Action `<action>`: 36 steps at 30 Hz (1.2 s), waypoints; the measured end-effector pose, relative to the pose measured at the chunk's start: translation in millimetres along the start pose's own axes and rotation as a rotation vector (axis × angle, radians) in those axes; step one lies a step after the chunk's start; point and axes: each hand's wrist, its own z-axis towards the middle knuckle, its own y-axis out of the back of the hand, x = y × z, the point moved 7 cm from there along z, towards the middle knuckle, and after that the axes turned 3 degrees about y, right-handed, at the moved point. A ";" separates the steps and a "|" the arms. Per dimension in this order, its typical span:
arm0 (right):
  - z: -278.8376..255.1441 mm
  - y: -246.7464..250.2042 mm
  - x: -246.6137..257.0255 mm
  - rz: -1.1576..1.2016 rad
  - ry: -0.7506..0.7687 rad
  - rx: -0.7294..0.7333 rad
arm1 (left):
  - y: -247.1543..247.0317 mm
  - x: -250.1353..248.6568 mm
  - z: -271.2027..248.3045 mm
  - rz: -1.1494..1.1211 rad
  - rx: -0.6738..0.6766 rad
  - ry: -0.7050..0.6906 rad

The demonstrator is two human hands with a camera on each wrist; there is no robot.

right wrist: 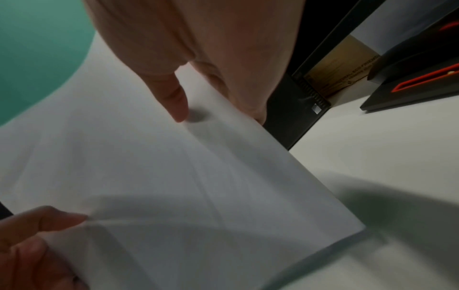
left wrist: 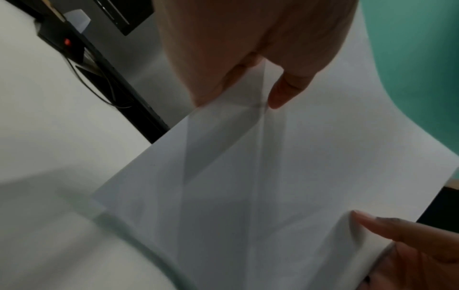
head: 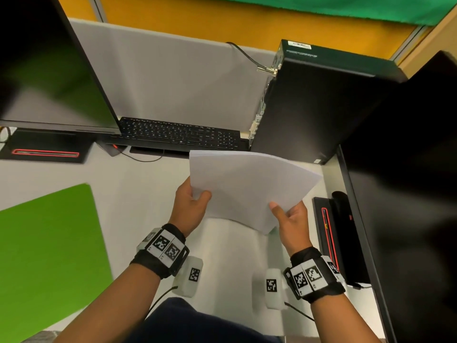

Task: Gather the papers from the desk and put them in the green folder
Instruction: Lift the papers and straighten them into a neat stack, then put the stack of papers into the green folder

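A stack of white papers [head: 247,186] is held up above the desk, bowed into a curve. My left hand [head: 191,201] pinches its left edge, thumb on top. My right hand [head: 288,219] pinches the near right corner in the same way. The left wrist view shows the papers [left wrist: 261,176] from below with my left hand [left wrist: 248,58] at their edge. From the right wrist view, the sheets [right wrist: 174,186] sag under my right hand [right wrist: 211,58]. The green folder [head: 47,256] lies shut and flat on the desk at the left, apart from both hands.
A black keyboard [head: 178,134] lies behind the papers, a dark monitor [head: 49,65] at the far left. A black computer tower [head: 316,105] stands at the right, with a second monitor [head: 408,194] and its stand base [head: 331,233] beside my right hand. White desk [head: 138,194] shows between folder and papers.
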 end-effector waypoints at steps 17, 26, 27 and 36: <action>-5.9 -3.3 -39.0 -0.351 -0.029 0.034 | 3.4 50.3 -1.8 0.111 0.045 0.132; 0.1 -59.8 23.2 -0.567 0.257 0.132 | 61.3 9.5 0.9 0.122 -0.036 0.084; -0.9 -77.2 35.4 -0.563 0.301 0.174 | 80.2 1.4 0.8 0.117 -0.069 0.062; -37.3 -273.0 98.6 -0.416 0.388 0.665 | 287.4 -34.3 -68.3 0.045 -0.375 0.007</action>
